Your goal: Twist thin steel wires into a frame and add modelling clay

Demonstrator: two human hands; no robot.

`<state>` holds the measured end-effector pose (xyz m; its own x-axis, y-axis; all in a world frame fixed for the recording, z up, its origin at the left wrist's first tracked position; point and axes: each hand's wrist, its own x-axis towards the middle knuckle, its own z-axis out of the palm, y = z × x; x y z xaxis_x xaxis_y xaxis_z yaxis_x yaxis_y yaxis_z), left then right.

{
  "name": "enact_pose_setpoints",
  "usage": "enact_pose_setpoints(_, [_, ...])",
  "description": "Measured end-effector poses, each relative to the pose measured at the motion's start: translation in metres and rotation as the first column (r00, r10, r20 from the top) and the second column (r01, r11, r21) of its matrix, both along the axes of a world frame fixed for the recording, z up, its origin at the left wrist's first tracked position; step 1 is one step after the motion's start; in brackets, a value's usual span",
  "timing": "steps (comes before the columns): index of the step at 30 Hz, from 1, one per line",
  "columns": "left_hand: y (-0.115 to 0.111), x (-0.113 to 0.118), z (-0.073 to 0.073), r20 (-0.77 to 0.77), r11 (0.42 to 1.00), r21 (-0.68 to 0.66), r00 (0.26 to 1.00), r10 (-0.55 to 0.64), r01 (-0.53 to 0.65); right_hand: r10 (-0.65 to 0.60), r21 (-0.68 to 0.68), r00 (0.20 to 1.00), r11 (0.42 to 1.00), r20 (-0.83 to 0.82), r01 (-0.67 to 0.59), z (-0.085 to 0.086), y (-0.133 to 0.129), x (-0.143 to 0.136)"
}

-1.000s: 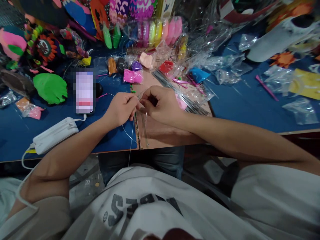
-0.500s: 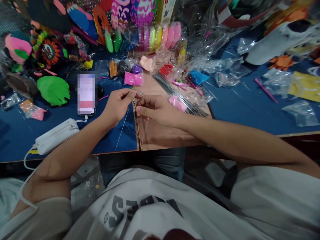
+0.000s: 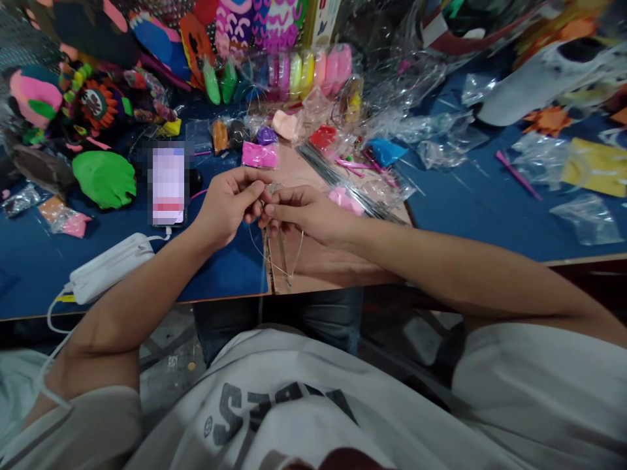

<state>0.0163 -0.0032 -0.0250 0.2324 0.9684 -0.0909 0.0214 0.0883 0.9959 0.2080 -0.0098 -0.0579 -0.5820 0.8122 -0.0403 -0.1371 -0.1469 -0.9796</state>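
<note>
My left hand and my right hand meet fingertip to fingertip above the front edge of a brown board. Both pinch a thin wire, which hangs below them in a loop with a bent corner. The exact grip points are hidden by the fingers. Just behind my right hand lie a bundle of grey wires and a pink clay lump. A bright pink clay packet rests behind the fingertips.
A phone and a white power bank with a cable lie at left, near a green clay piece. Clay packs, plastic bags and clay figures fill the back. A white shape stands at right.
The hands have come closer together, with my left fingers now curled in against my right. The wire loop has shifted and hangs rounder, and its straight end has swung down.
</note>
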Motion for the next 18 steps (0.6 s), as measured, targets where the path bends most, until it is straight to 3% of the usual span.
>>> enact_pose_setpoints(8, [-0.0005,-0.0001,0.0039,0.004,0.999,-0.036,1.0,-0.008,0.008,-0.079,-0.132,0.99,0.989,-0.12,0.063,-0.001,0.0016,-0.0032])
enact_pose_setpoints(14, [-0.0015,-0.0002,0.0027,-0.066,1.0,0.018,0.998,-0.011,0.012,-0.11,0.039,0.994,0.993,-0.012,0.111,-0.0097,0.0072,-0.0009])
enact_pose_setpoints(18, [-0.0001,-0.0033,0.0015,-0.12,0.999,0.037,0.992,0.027,-0.022,-0.131,0.243,0.989,0.964,0.069,0.111,-0.0088,0.0093,0.0031])
